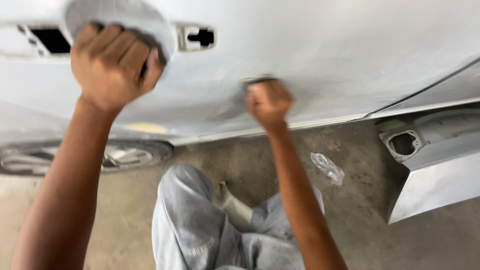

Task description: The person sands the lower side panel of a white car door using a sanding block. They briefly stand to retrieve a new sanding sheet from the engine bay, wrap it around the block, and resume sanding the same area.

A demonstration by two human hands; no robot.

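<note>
The right hand (268, 102) is curled into a tight grip around a small dark sanding block (257, 80), of which only the upper edge shows above the knuckles; the block is pressed flat against the grey primed car door panel (325, 55), low on it and just above the door's bottom edge. The block's long axis seems to run left to right along the panel, though motion blur makes that hard to settle. The left hand (114, 62) is higher and further left, its fingers bent over and hooked into the rounded handle recess (120, 17) of the same panel, holding nothing loose (it looks braced there rather than working). So the block lies directly at the right hand, and the right hand is plainly the nearer of the two to it; the left is well apart from it across the panel. Beside the left hand are two dark cut-outs in the panel, one at the far left (50, 40) and one just right of the recess (200, 37). Below the door a wheel (120, 156) shows at the left. On the concrete floor (350, 210) lie a crumpled clear plastic wrapper (327, 167) and, at the right, a loose grey body part (435, 170); the person's grey trousers (200, 235) fill the near middle.
</note>
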